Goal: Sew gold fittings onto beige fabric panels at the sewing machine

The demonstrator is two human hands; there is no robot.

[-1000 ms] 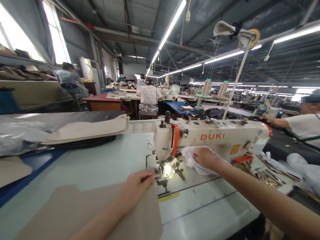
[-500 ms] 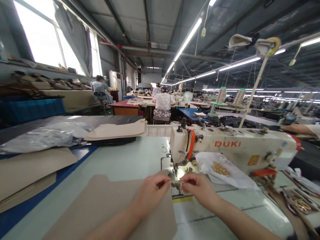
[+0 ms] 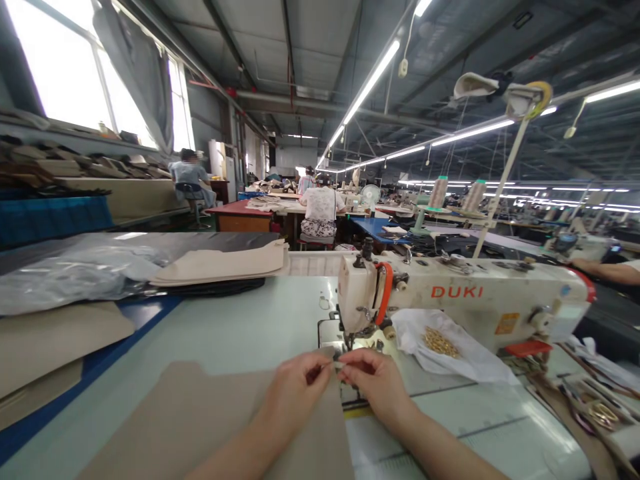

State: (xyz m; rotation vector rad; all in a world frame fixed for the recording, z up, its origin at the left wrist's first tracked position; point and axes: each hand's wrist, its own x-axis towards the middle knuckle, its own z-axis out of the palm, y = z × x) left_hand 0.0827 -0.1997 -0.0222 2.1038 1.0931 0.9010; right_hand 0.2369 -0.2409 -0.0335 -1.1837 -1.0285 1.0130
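Factory sewing surface (image 3: 225, 327) carries a beige panel (image 3: 210, 427) beneath the left hand (image 3: 295, 400); it and the right hand (image 3: 373, 387) pinch a tiny metal piece (image 3: 334, 364) between their fingertips, just before the DUKI sewing machine (image 3: 450, 293).

Tan cut panel (image 3: 150, 420) (lying quite flat)
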